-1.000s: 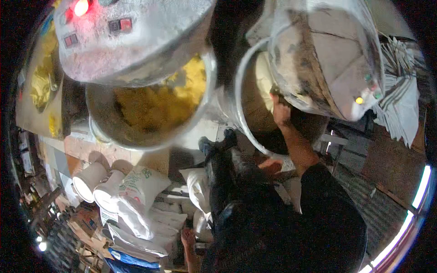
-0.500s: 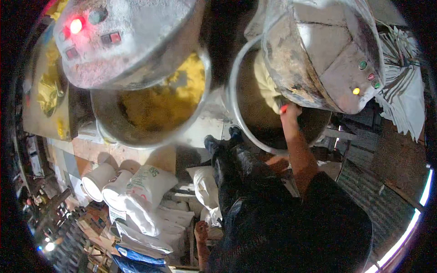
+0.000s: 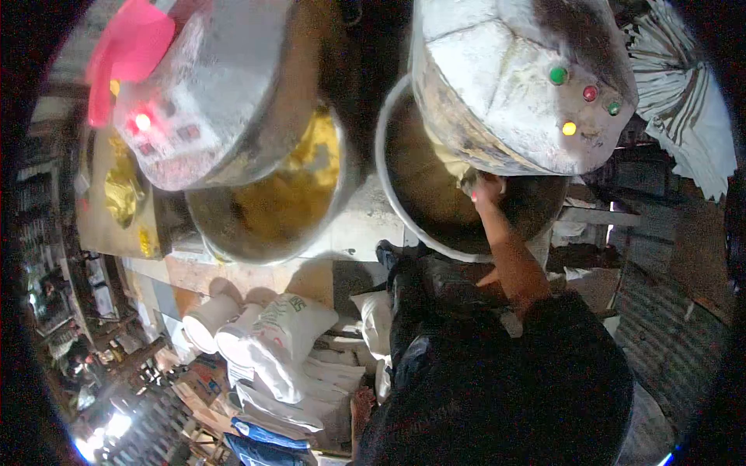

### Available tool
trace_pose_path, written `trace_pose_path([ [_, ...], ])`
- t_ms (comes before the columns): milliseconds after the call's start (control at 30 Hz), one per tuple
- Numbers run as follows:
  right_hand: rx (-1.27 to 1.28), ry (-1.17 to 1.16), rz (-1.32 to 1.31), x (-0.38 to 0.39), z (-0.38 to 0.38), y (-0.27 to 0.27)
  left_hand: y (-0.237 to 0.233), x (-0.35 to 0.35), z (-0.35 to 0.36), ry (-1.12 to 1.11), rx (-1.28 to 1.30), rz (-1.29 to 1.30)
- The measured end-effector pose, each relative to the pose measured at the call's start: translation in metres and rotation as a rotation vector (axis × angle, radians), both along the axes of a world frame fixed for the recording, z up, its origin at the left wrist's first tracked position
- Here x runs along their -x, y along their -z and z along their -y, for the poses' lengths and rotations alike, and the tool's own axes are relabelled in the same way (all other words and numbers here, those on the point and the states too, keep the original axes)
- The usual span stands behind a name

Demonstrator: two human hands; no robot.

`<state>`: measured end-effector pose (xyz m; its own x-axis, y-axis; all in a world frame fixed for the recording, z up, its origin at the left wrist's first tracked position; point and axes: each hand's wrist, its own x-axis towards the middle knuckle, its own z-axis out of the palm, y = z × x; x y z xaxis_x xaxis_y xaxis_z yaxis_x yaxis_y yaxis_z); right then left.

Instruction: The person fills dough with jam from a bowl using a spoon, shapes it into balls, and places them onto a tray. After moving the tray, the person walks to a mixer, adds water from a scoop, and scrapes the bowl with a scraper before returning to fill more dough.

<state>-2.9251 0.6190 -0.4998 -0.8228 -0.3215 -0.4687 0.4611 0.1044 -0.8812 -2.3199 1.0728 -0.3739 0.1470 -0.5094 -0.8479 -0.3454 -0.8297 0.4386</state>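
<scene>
My right hand (image 3: 487,189) reaches into the right mixer bowl (image 3: 382,144), under the whitish mixer head (image 3: 513,85). Its fingers are closed around a small tool with a red part (image 3: 474,196); its kind is too blurred to tell. The tool is against pale dough (image 3: 451,161) hanging beneath the head, and its far end is hidden. Low in the view, my left hand (image 3: 363,408) hangs beside my body near stacked white bags. It is dark and partly covered, so its fingers do not show clearly.
A second mixer (image 3: 210,101) with a red light stands left, its bowl (image 3: 342,147) holding yellow dough (image 3: 287,198). A pink object (image 3: 136,46) lies on top. White buckets (image 3: 210,318) and a full sack (image 3: 299,322) stand behind. White sheets (image 3: 688,101) hang at right.
My view has turned, so the mixers appear shifted and the pink object shows more fully. My right hand stays in the right bowl with the tool against the dough.
</scene>
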Motion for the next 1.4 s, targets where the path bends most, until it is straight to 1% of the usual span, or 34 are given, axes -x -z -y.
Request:
trace_pose_path([
  [67,-0.093,0.022,0.051,0.006,0.030,0.005,0.024,-0.021,-0.016,0.204,0.150,0.066],
  [100,-0.115,0.006,0.085,0.010,0.033,0.007,0.021,-0.025,0.001,0.501,0.352,0.191],
  [133,-0.132,-0.026,0.126,0.018,0.029,0.011,0.014,-0.020,-0.004,0.244,0.180,0.080],
  [167,-0.109,-0.063,0.161,0.024,0.020,0.010,0.015,-0.019,0.005,0.142,0.122,0.036],
  [233,0.053,-0.133,0.203,0.036,-0.019,0.030,0.010,-0.005,0.038,0.071,0.115,-0.029],
  [267,0.175,-0.166,0.224,0.041,-0.043,0.052,0.011,0.000,0.052,0.064,0.124,-0.055],
  [300,0.346,-0.193,0.240,0.045,-0.074,0.089,0.014,0.002,0.066,0.085,0.153,-0.078],
  [333,0.576,-0.224,0.259,0.047,-0.101,0.147,0.019,0.004,0.081,0.103,0.183,-0.102],
  [433,-0.065,-0.341,0.336,0.027,-0.115,-0.018,0.051,0.006,0.135,0.206,0.336,-0.212],
  [467,-0.046,-0.323,0.331,0.016,-0.110,-0.041,0.066,0.007,0.157,0.234,0.396,-0.254],
  [500,0.000,-0.414,0.188,0.006,-0.107,-0.056,0.082,0.007,0.179,0.314,0.489,-0.273],
  [567,0.079,-0.599,-0.116,-0.011,-0.096,-0.089,0.131,0.025,0.235,0.626,0.841,0.060],
  [600,0.114,-0.694,-0.272,-0.026,-0.087,-0.132,0.082,0.066,0.273,0.539,0.724,-0.148],
  [633,0.138,-0.769,-0.702,-0.036,-0.088,-0.179,0.021,0.115,0.319,0.434,0.595,-0.331],
  [667,0.157,-0.827,-1.136,-0.051,-0.088,-0.251,-0.041,0.164,0.349,0.502,0.521,-0.303],
  [700,0.162,-0.832,-1.146,-0.061,-0.086,-0.267,-0.104,0.214,0.380,0.575,0.448,-0.275],
  [733,0.172,-0.913,-1.220,-0.069,-0.084,-0.277,-0.102,0.238,0.398,0.595,0.472,-0.410],
  [767,0.182,-0.996,-1.294,-0.074,-0.081,-0.287,-0.122,0.271,0.406,0.521,0.613,-0.637],
  [800,0.188,-1.007,-1.304,-0.077,-0.080,-0.301,-0.178,0.311,0.409,0.451,0.574,-0.709],
  [833,0.203,-0.998,-1.448,-0.078,-0.078,-0.317,-0.189,0.335,0.413,0.428,0.643,-0.765],
  [867,0.215,-0.986,-1.590,-0.080,-0.077,-0.325,-0.191,0.351,0.415,0.417,0.648,-0.771],
  [933,0.260,-0.965,-1.553,-0.081,-0.077,-0.328,-0.193,0.372,0.416,0.282,0.686,-0.749],
  [967,0.252,-0.994,-1.533,-0.078,-0.079,-0.329,-0.189,0.377,0.415,0.283,0.687,-0.750],
  [1000,0.244,-1.021,-1.508,-0.076,-0.080,-0.334,-0.181,0.380,0.414,0.243,0.732,-0.734],
  [1033,0.392,-0.907,-1.347,-0.076,-0.084,-0.348,-0.178,0.380,0.414,0.206,0.775,-0.716],
  [1067,0.389,-0.903,-1.340,-0.070,-0.089,-0.356,-0.175,0.377,0.414,0.211,0.770,-0.712],
  [1133,0.552,-0.936,-1.200,-0.049,-0.100,-0.362,-0.174,0.370,0.414,0.135,0.687,-0.760],
  [1167,0.721,-0.841,-1.120,-0.051,-0.098,-0.360,-0.172,0.368,0.413,0.108,0.694,-0.748],
  [1200,0.717,-0.845,-1.108,-0.049,-0.099,-0.354,-0.168,0.363,0.413,0.104,0.685,-0.740],
  [1267,0.755,-1.156,-1.024,-0.046,-0.098,-0.335,-0.158,0.356,0.417,0.123,0.687,-0.748],
  [1300,0.714,-1.222,-1.072,-0.047,-0.096,-0.330,-0.167,0.358,0.416,0.080,0.683,-0.720],
  [1333,0.715,-1.222,-1.066,-0.049,-0.092,-0.319,-0.168,0.356,0.418,0.080,0.680,-0.715],
  [1367,0.773,-1.163,-0.992,-0.051,-0.089,-0.304,-0.169,0.352,0.420,0.163,0.723,-0.696],
  [1400,0.826,-1.103,-0.917,-0.054,-0.086,-0.306,-0.169,0.348,0.421,0.246,0.763,-0.677],
])
